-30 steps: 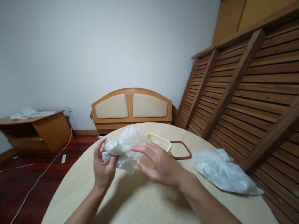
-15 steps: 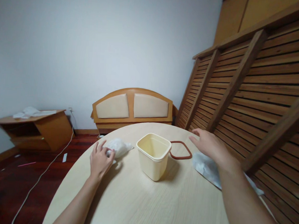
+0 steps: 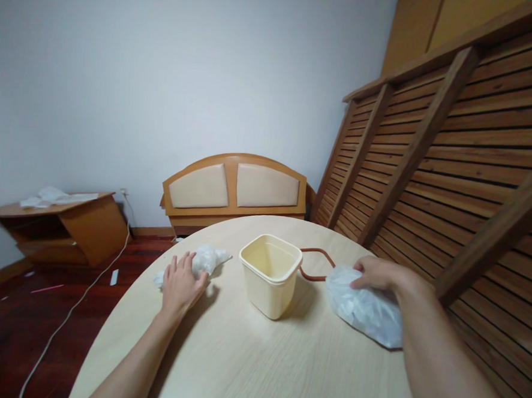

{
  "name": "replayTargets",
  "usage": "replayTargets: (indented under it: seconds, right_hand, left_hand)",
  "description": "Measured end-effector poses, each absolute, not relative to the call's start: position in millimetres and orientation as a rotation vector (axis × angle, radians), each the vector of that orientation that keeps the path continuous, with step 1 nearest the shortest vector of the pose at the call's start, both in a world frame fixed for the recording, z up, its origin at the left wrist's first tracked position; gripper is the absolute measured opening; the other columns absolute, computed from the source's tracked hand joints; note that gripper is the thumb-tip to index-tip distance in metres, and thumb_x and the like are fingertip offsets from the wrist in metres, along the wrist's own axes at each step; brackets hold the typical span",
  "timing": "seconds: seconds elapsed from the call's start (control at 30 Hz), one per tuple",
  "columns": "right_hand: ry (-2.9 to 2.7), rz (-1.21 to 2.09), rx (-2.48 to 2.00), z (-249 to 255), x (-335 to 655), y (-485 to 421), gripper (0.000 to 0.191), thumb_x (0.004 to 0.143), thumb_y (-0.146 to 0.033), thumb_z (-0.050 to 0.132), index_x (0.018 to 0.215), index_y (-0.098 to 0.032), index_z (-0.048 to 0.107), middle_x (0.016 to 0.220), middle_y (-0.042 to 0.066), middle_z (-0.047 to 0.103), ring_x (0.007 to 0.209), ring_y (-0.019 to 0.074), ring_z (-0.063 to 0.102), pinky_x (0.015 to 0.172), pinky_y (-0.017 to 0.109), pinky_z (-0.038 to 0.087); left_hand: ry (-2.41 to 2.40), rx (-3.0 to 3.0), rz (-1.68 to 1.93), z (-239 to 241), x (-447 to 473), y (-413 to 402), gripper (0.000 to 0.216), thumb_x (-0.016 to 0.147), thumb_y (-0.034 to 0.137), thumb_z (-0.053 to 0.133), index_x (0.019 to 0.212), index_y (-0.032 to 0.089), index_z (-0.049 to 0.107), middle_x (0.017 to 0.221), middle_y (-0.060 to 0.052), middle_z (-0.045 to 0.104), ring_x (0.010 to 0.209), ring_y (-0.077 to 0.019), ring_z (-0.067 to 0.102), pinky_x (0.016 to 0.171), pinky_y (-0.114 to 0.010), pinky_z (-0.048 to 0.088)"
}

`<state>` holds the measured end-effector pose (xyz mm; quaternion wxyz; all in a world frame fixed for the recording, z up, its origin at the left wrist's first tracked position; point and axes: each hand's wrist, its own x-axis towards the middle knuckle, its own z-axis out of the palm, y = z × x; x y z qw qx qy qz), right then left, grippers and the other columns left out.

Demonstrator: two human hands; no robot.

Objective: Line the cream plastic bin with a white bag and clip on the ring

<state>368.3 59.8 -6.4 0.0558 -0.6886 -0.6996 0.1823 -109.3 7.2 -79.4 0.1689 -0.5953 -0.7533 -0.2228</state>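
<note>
A cream plastic bin (image 3: 271, 275) stands open in the middle of the round wooden table (image 3: 256, 354). My left hand (image 3: 180, 282) lies flat, fingers spread, on a crumpled white plastic bag (image 3: 209, 258) to the bin's left. Right of the bin, my right hand (image 3: 375, 273) rests with curled fingers on a larger folded white plastic bag (image 3: 364, 306). A brown rectangular ring (image 3: 315, 263) lies behind the bin, partly hidden by the larger bag.
A slatted wooden bed frame (image 3: 453, 156) leans along the right, close to the table edge. A padded headboard (image 3: 234, 191) stands at the far wall. A low wooden cabinet (image 3: 61, 228) and a white cable (image 3: 74, 313) occupy the dark floor at left.
My left hand set the crumpled bag down on the table and flattened on it. My right hand left that bag, reached right, and came down onto the larger bag.
</note>
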Motion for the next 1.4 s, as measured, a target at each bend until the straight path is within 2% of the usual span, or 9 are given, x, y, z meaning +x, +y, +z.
replayTargets:
  seconds: [0.1, 0.23, 0.5, 0.63, 0.73, 0.83, 1.03, 1.27, 1.4]
  right_hand:
    - [-2.218, 0.794, -1.982, 0, 356, 55, 0.037, 0.062, -0.033, 0.078, 0.095, -0.016, 0.075, 0.089, 0.008, 0.076, 0.081, 0.0244, 0.07, 0.067, 0.03, 0.051]
    - [-2.298, 1.103, -1.645, 9, 337, 48, 0.056, 0.058, -0.028, 0.079, 0.111, -0.014, 0.07, 0.108, 0.01, 0.072, 0.095, 0.0237, 0.067, 0.077, 0.027, 0.051]
    - [-2.174, 1.691, -1.263, 30, 310, 27, 0.046, 0.058, -0.022, 0.08, 0.1, -0.016, 0.061, 0.092, 0.003, 0.067, 0.069, 0.013, 0.064, 0.061, 0.025, 0.052]
    - [-2.287, 1.663, -1.039, 57, 297, 0, 0.039, 0.065, -0.026, 0.085, 0.09, -0.017, 0.055, 0.086, 0.001, 0.068, 0.073, 0.014, 0.068, 0.061, 0.023, 0.051]
    - [-2.297, 1.696, -0.898, 69, 284, -19, 0.044, 0.065, -0.024, 0.088, 0.088, -0.018, 0.051, 0.085, -0.001, 0.067, 0.074, 0.0121, 0.066, 0.061, 0.02, 0.049]
    - [-2.27, 1.749, -0.74, 73, 269, -32, 0.05, 0.061, -0.026, 0.092, 0.089, -0.019, 0.051, 0.084, -0.003, 0.064, 0.073, 0.0102, 0.061, 0.062, 0.019, 0.048]
    - [-2.285, 1.697, -0.516, 71, 233, -42, 0.038, 0.074, -0.03, 0.085, 0.09, -0.018, 0.053, 0.087, -0.001, 0.063, 0.077, 0.0103, 0.059, 0.065, 0.021, 0.047]
    - [-2.237, 1.632, -0.387, 61, 211, -39, 0.02, 0.083, -0.013, 0.068, 0.098, -0.018, 0.055, 0.095, 0.002, 0.063, 0.089, 0.0131, 0.064, 0.075, 0.025, 0.052]
    - [-2.337, 1.34, -0.485, 62, 209, -36, 0.024, 0.082, -0.007, 0.063, 0.103, -0.018, 0.06, 0.102, 0.004, 0.066, 0.093, 0.0152, 0.065, 0.082, 0.029, 0.053]
  left_hand:
    - [-1.97, -1.698, -0.752, -80, -100, 5, 0.055, 0.09, 0.035, 0.048, 0.138, 0.01, 0.052, 0.15, -0.017, 0.05, 0.144, -0.0444, 0.033, 0.116, -0.057, 0.03]
    - [-1.768, -1.787, -0.939, -79, -87, 0, 0.053, 0.09, 0.033, 0.05, 0.139, 0.013, 0.048, 0.149, -0.017, 0.051, 0.143, -0.0416, 0.036, 0.115, -0.057, 0.033]
    - [-1.423, -2.026, -1.213, -69, -58, -18, 0.056, 0.087, 0.024, 0.057, 0.141, 0.017, 0.042, 0.145, -0.018, 0.051, 0.138, -0.0369, 0.045, 0.111, -0.058, 0.039]
    - [-1.22, -2.12, -1.455, -54, -31, -42, 0.044, 0.087, 0.018, 0.058, 0.13, 0.019, 0.049, 0.132, -0.017, 0.059, 0.124, -0.031, 0.057, 0.102, -0.051, 0.047]
    - [-1.043, -2.196, -1.648, -45, -3, -68, 0.026, 0.085, 0.01, 0.058, 0.11, 0.02, 0.055, 0.106, -0.01, 0.066, 0.099, -0.0232, 0.064, 0.085, -0.039, 0.052]
    - [-0.826, -2.436, -1.74, -41, 22, -94, 0.022, 0.085, 0.008, 0.057, 0.103, 0.02, 0.056, 0.084, -0.005, 0.066, 0.078, -0.0182, 0.063, 0.07, -0.031, 0.052]
    - [-0.832, -2.627, -1.767, -40, 35, -112, 0.028, 0.087, 0.016, 0.066, 0.112, 0.024, 0.059, 0.091, -0.008, 0.073, 0.081, -0.0206, 0.068, 0.07, -0.031, 0.055]
    - [-1.09, -2.496, -1.798, -39, 26, -99, 0.017, 0.083, 0.011, 0.066, 0.094, 0.023, 0.062, 0.077, -0.001, 0.069, 0.065, -0.0139, 0.063, 0.056, -0.021, 0.047]
    - [-1.202, -2.402, -1.872, -36, 23, -93, 0.012, 0.082, 0.01, 0.06, 0.082, 0.021, 0.06, 0.072, 0.001, 0.067, 0.062, -0.0122, 0.061, 0.056, -0.019, 0.046]
